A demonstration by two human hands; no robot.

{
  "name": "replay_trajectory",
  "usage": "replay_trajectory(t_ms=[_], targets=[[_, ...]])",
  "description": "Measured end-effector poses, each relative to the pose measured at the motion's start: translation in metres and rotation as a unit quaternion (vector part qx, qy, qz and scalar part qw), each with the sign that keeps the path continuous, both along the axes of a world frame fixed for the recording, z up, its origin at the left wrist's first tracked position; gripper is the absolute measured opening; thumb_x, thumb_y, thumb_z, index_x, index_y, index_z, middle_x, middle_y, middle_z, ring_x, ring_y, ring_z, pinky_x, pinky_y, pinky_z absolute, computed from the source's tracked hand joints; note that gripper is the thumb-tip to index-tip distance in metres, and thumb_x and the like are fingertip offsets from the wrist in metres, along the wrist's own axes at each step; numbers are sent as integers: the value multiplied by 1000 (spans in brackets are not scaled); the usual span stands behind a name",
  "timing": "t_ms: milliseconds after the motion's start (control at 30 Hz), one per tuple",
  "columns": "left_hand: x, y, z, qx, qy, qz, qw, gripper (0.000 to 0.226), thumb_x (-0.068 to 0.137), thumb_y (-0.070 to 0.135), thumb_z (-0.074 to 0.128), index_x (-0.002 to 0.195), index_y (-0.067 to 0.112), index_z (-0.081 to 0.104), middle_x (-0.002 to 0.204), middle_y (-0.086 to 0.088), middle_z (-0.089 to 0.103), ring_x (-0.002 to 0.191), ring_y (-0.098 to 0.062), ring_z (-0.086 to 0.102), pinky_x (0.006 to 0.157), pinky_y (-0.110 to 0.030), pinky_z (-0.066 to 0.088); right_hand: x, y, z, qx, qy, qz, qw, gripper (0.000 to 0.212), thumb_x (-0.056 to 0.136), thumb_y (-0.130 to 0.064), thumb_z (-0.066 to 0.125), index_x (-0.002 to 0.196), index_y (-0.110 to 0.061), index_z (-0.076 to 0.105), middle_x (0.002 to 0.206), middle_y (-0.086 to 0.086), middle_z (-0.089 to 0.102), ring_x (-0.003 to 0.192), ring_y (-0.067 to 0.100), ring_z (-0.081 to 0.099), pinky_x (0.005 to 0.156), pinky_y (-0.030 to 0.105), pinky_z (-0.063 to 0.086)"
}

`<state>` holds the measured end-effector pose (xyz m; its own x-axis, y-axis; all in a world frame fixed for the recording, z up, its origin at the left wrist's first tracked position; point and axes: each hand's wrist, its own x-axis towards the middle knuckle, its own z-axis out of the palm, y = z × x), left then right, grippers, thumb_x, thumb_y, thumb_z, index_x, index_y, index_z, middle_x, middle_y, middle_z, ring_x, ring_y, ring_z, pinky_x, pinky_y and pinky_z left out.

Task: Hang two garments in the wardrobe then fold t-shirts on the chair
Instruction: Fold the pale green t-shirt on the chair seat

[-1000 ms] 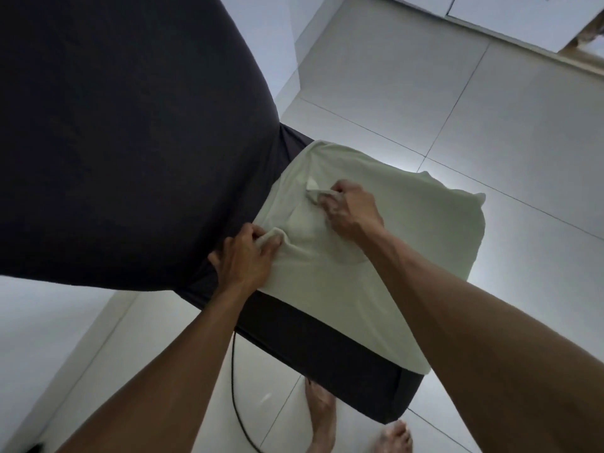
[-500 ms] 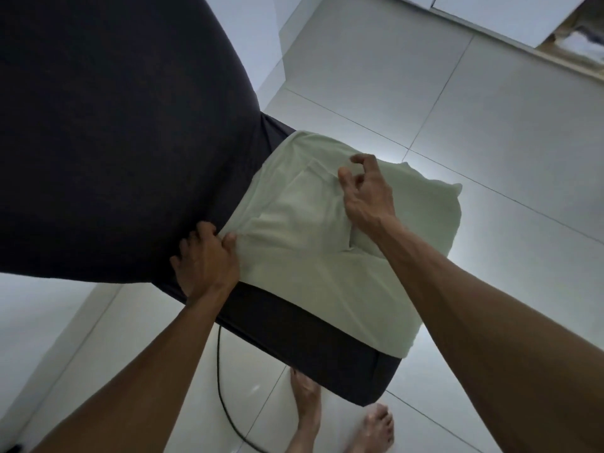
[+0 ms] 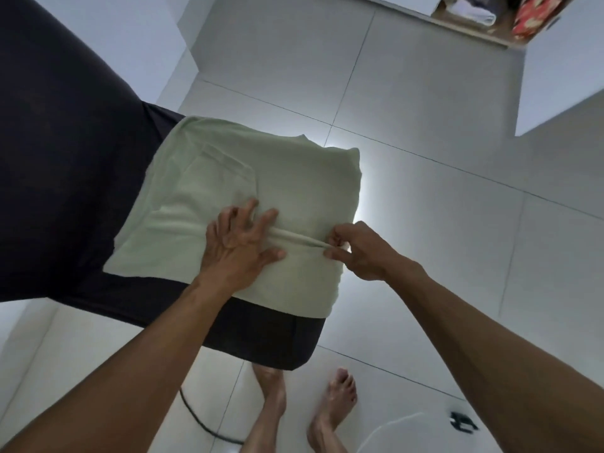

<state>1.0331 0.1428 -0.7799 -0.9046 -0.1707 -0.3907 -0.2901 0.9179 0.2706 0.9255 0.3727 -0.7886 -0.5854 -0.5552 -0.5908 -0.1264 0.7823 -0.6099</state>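
The pale green t-shirt [image 3: 294, 178] lay partly folded on the seat of the dark chair [image 3: 261, 338], covering most of it, with its right side hanging a little over the seat's right edge. A raised fold ran across the cloth toward the right edge, between my two hands. My left hand [image 3: 240, 243] lay flat on the shirt near the seat's front edge, palm down, fingers spread and straight, pressing the cloth at the left end of the fold; no grip there, hand wide. My right hand [image 3: 356, 250] was at the seat's right edge, thumb and fingers pinching the right end of the fold; grip narrow, holding cloth. Both forearms reached in from below, left one crossing the seat's front edge. The chair back rose dark at the left. The wardrobe [image 3: 483, 24] stood open at the top right.
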Motion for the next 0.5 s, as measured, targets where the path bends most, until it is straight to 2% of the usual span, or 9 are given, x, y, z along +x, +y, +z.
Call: replay_trajectory(t_ms=[67,167,200,267,367,433,500], targets=[[2,0,2,6,-18,4,1000,75,83,70,56,146,47,23,159,7,7,143,-28,10,117,-50,21,-6,7,3,-7,-20,1,1000,18,96,-29,63,89,-14,57,90,7,62,71,20,53,67,36,47],[-1,2,3,4,-29,10,1000,76,82,69,60,145,48,22,160,7,6,143,-29,10,118,-51,21,-8,14,1,33,-12,23,999,17,98,-35,54,84,-29,47,90,1,54,77,20,50,66,34,42],[-3,3,3,2,-30,9,999,77,82,69,60,145,48,22,160,6,6,143,-29,10,117,-52,22,-8,15,-2,48,4,30,998,15,99,-35,51,86,-32,44,92,-1,52,82,21,51,68,35,43],[-4,6,2,-7,-20,5,1000,83,79,70,61,147,45,20,161,3,6,143,-31,12,116,-53,24,-6,17,-5,86,78,52,992,9,98,-25,54,101,-27,45,101,-2,53,97,23,50,74,39,46],[5,9,-2,-34,44,51,997,97,76,75,61,152,31,19,160,-7,15,141,-35,22,115,-55,26,4,11,-2,129,182,40,974,43,86,-5,61,122,-19,42,115,3,48,107,26,45,74,37,40],[17,15,-5,-48,96,115,988,90,85,73,50,150,17,24,156,-15,23,141,-36,27,116,-52,25,18,0,4,82,207,18,975,50,83,-1,58,128,-19,44,121,4,48,109,26,45,76,36,38],[27,17,-5,-48,135,181,973,74,95,61,38,145,6,31,152,-20,31,139,-37,32,117,-50,27,32,-16,10,19,241,30,970,52,84,-3,58,132,-20,48,126,5,50,114,27,47,81,38,43]])
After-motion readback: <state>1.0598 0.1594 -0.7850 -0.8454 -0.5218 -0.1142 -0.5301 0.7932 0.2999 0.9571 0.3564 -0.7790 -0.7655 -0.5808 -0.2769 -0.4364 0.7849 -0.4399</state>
